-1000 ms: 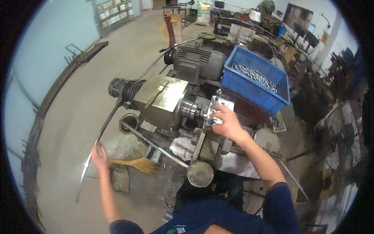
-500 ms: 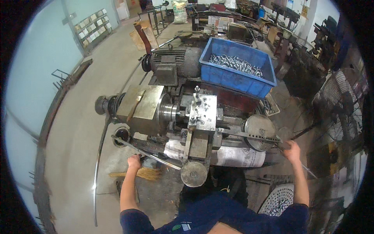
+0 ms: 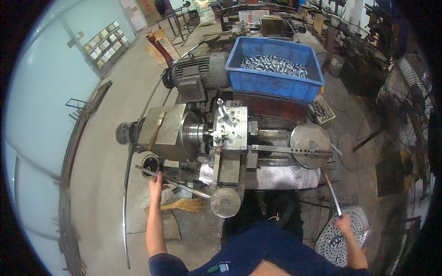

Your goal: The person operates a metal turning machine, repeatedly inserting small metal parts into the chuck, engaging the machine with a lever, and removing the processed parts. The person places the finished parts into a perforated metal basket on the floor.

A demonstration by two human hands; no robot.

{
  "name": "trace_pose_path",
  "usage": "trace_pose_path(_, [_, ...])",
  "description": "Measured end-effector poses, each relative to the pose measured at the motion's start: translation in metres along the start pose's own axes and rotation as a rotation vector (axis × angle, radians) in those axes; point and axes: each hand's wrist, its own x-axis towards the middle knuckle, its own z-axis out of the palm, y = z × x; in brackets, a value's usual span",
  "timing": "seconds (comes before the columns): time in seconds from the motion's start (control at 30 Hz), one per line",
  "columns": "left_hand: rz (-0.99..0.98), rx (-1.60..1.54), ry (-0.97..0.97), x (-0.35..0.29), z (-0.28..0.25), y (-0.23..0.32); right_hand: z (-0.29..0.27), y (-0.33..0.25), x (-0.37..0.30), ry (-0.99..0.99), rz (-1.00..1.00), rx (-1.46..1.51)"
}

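I stand in front of a small metal lathe with a grey headstock (image 3: 161, 131), a chuck (image 3: 195, 133) and a square tool block (image 3: 230, 126). My left hand (image 3: 156, 184) reaches up at the lower left and grips a long slanted steel rod (image 3: 184, 186) below the headstock. At the lower right, my right hand (image 3: 343, 225) is closed on the end of a thin lever handle (image 3: 330, 193) that rises toward a round metal disc (image 3: 309, 145). A round handwheel (image 3: 225, 202) sits between my arms.
A blue crate (image 3: 276, 69) of small metal parts rests behind the lathe, beside an electric motor (image 3: 193, 78). A broom (image 3: 182, 204) and a long curved bar (image 3: 125, 207) lie on the floor at left. A white perforated stool (image 3: 334, 241) and a fan (image 3: 410, 110) stand at right.
My right hand left the tool block, took the thin lever and drew it down toward me. My left hand came in from the far left onto the slanted rod.
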Motion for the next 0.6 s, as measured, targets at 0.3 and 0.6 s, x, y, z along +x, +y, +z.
trace_pose_path(0.3, [-0.020, -0.022, 0.051, 0.023, 0.016, -0.025, 0.036, -0.062, -0.071, -0.135, -0.095, 0.967])
trace_pose_path(0.6, [-0.058, 0.076, 0.030, 0.011, 0.018, -0.002, 0.051, -0.039, -0.058, -0.072, -0.059, 1.026])
